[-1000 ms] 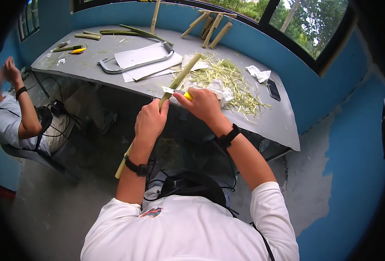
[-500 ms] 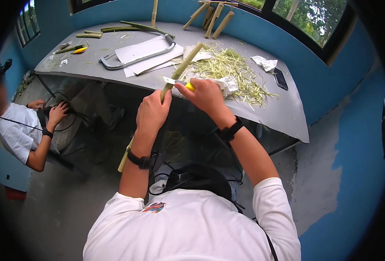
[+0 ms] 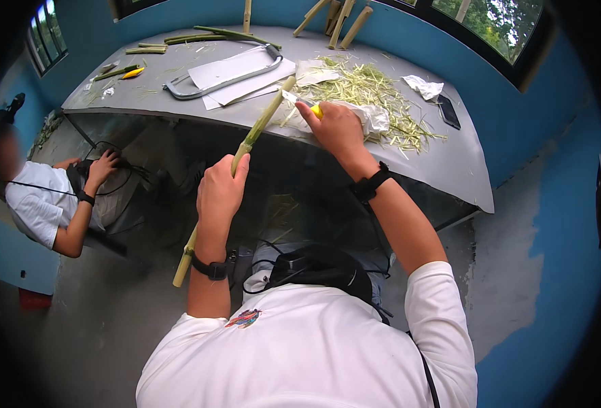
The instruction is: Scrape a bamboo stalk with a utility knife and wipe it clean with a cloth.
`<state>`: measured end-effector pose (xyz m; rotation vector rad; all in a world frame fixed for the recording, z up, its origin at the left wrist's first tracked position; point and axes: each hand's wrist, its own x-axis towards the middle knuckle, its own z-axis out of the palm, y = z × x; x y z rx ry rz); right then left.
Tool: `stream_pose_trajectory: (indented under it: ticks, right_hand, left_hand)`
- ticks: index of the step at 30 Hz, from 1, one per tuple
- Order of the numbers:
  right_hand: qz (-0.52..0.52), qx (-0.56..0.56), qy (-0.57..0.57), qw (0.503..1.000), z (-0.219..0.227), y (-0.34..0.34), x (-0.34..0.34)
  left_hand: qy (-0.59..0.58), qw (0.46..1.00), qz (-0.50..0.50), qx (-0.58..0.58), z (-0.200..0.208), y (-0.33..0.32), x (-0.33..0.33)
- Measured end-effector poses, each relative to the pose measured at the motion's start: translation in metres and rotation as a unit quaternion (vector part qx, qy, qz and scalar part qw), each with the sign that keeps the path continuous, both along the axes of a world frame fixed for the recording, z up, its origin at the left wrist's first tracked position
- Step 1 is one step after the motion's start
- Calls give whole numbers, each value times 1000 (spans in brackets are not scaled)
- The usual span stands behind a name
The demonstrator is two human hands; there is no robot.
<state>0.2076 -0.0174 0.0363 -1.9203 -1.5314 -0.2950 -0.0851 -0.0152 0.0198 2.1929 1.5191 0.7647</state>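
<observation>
My left hand [image 3: 220, 189] is wrapped round a green-and-tan bamboo stick [image 3: 265, 117], which slants from below my forearm up over the table's front edge. A joint in the stick shows a little above my fingers. In my right hand [image 3: 340, 132] is a yellow utility knife [image 3: 316, 111], with the thumb stretched along it. Its pale blade lies close to the upper part of the stick; whether it touches cannot be made out. Just beyond the right hand, a crumpled white tissue [image 3: 375, 118] rests against a heap of thin bamboo shavings [image 3: 361, 85].
The grey table [image 3: 467, 163] carries a metal bow saw frame [image 3: 229, 87] on white sheets [image 3: 285, 68], green bamboo lengths [image 3: 239, 34], another yellow cutter [image 3: 134, 73], a tissue [image 3: 423, 87] and a phone [image 3: 449, 112]. Bamboo pieces [image 3: 342, 24] stand behind. A person [image 3: 49, 204] sits at left.
My left hand has moved down and left with the bamboo stick, whose lower end shows more. The knife has gone from beside my left hand to near the stick's upper end.
</observation>
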Motion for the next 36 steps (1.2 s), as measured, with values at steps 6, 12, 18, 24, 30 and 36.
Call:
stream_pose_trajectory:
  ticks: [6,12,18,24,30,36]
  right_hand:
    - [96,-2,-11,995,10,-15,-11]
    - [118,-17,-19,993,9,-12,-1]
    - [122,20,-34,992,4,-12,1]
    - [97,24,-50,994,-1,-9,-3]
    - [43,44,2,998,2,-7,6]
    - [115,51,-11,992,7,-18,1]
  left_hand:
    - [-63,998,-27,14,10,16,32]
    - [-59,997,-38,30,12,25,73]
    - [-109,992,-54,12,4,26,75]
    - [-135,989,-54,-10,-6,19,65]
    - [-128,990,-21,-46,-19,-10,27]
    - [-149,988,-29,-17,-10,14,46]
